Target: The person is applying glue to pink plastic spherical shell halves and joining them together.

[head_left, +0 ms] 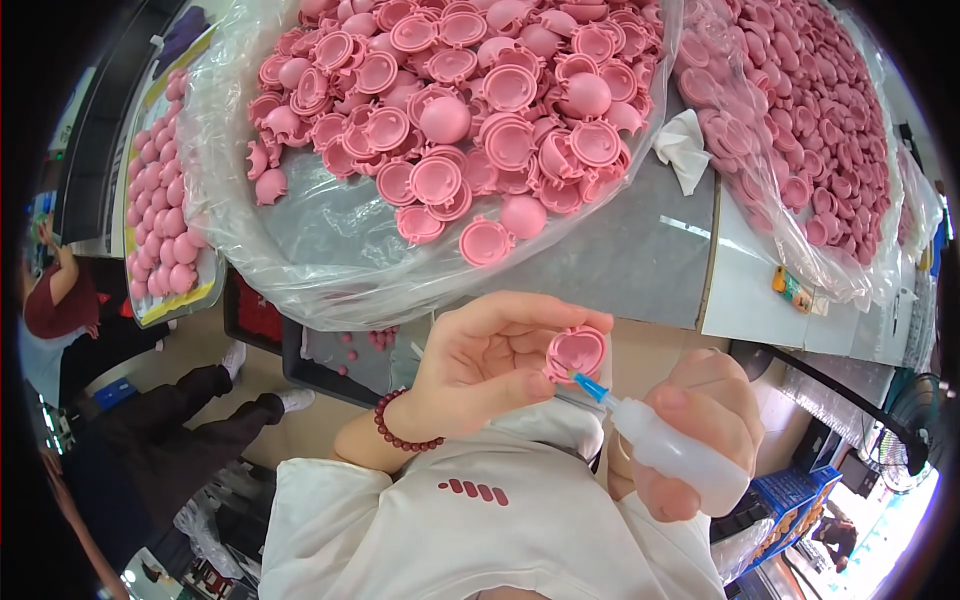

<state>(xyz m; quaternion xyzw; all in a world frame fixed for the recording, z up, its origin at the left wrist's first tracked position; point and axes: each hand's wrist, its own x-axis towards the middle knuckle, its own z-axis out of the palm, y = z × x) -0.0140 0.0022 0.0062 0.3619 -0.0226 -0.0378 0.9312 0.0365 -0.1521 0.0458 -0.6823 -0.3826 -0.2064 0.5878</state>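
Between the thumb and fingers of my left hand (pixel 480 365) is a small pink plastic half-shell (pixel 577 352), its hollow side showing. My right hand (pixel 700 420) is wrapped round a translucent white squeeze bottle (pixel 680 452) with a blue dispensing tip (pixel 590 386). That tip points at the lower rim of the half-shell; whether it touches cannot be made out. Beyond my hands, a heap of similar pink half-shells (pixel 445 120) lies in a clear plastic bag (pixel 330 295) spread open on the grey table (pixel 640 270).
At the right stands another bag of pink pieces (pixel 800 130), near a crumpled white tissue (pixel 684 150) and a small orange-and-green object (pixel 791 288). A tray (pixel 205 300) of pink balls is at the left. Other people (pixel 150 430) are on the left side. A blue carton (pixel 790 510) sits lower right.
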